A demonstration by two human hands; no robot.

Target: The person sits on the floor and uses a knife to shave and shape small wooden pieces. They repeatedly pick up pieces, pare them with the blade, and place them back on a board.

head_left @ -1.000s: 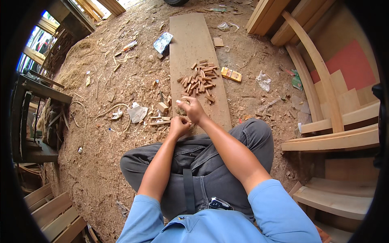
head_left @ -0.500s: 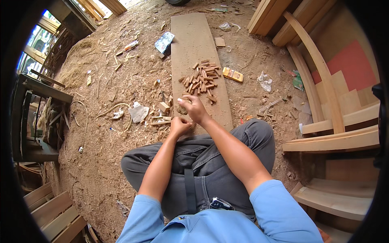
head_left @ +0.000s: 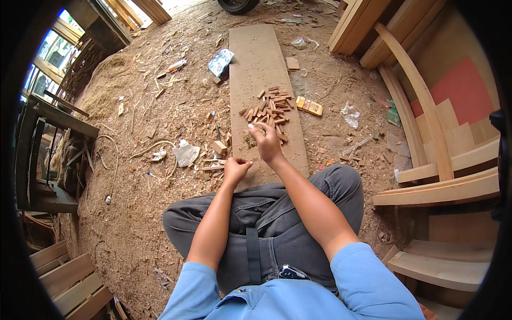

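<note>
Lying just above the right hand [head_left: 266,143], upper-centre of the frame, the wooden blocks [head_left: 272,110] pointed mixed ways, farther from the left hand [head_left: 237,172]; whether either half-curled hand gripped anything could not be told

Long, flat tan wooden board [head_left: 255,56] lies on brown dirt floor [head_left: 133,224] strewn with wood shavings. Loose pile of small reddish-brown rectangular wood pieces [head_left: 274,103] sits mid-board. On floor: yellow rectangular packet [head_left: 309,106] right of board; crumpled clear plastic [head_left: 350,114] farther right; left, pale wooden block [head_left: 219,147] and torn whitish sheet [head_left: 185,153].
</note>
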